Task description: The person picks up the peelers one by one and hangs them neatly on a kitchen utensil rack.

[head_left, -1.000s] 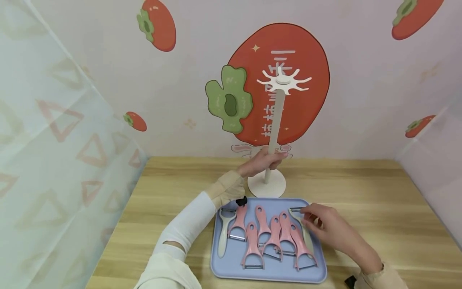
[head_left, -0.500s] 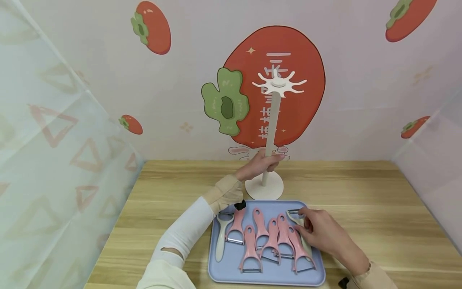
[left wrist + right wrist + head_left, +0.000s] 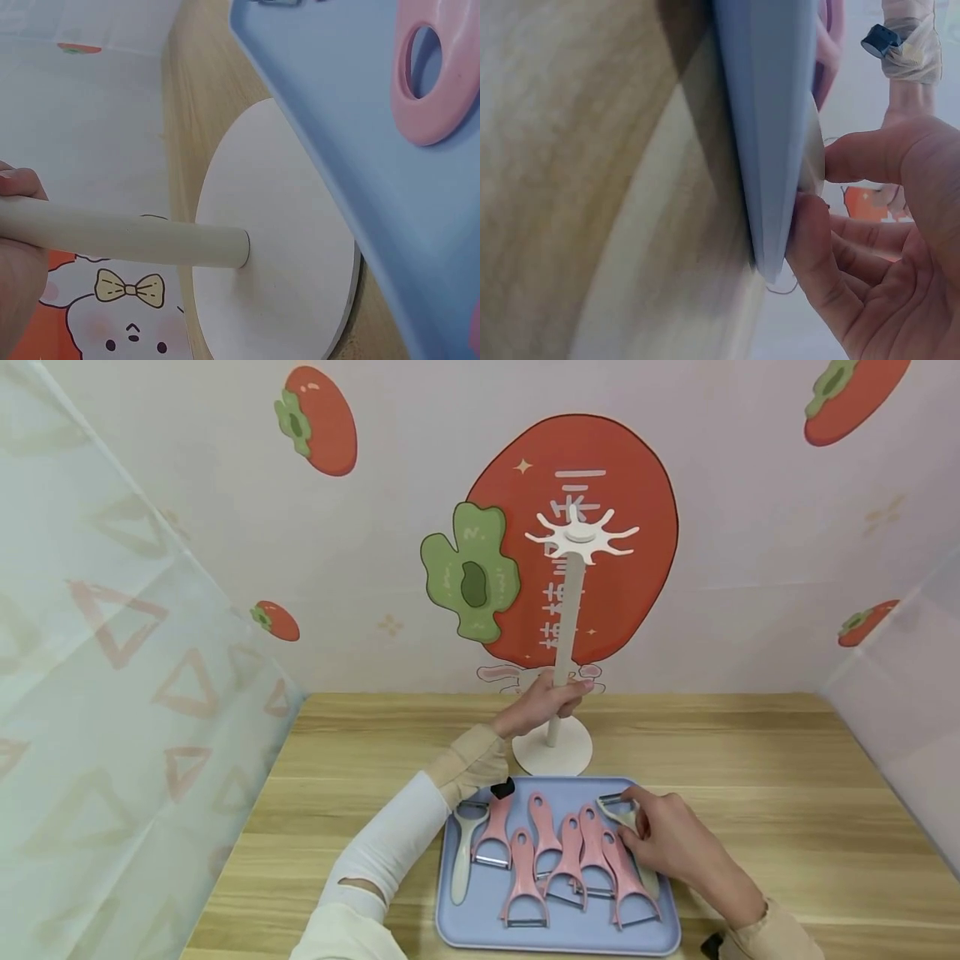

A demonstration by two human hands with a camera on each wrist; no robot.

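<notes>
My left hand (image 3: pixel 542 703) grips the lower pole of a white stand (image 3: pixel 572 610), its fingers wrapped round it. Several curved arms fan out at the stand's top, and a round base (image 3: pixel 277 225) sits on the table. My right hand (image 3: pixel 671 837) is at the right side of a blue tray (image 3: pixel 480 933), pinching a cream Y-shaped peeler (image 3: pixel 649 882) between thumb and finger; the hand covers part of its handle. In the right wrist view that peeler (image 3: pixel 812 150) shows between thumb and fingertip, just above the tray wall.
Several pink peelers (image 3: pixel 522 868) lie on the tray, some overlapping. Another cream peeler (image 3: pixel 462 860) lies at its left. A wall printed with red persimmons (image 3: pixel 637 527) stands behind the wooden table (image 3: pixel 750 760); the stand's base is right behind the tray.
My right hand has moved slightly left and down onto the cream peeler, its thumb and finger closing on it. The left hand stays on the pole. The head view has shifted a little.
</notes>
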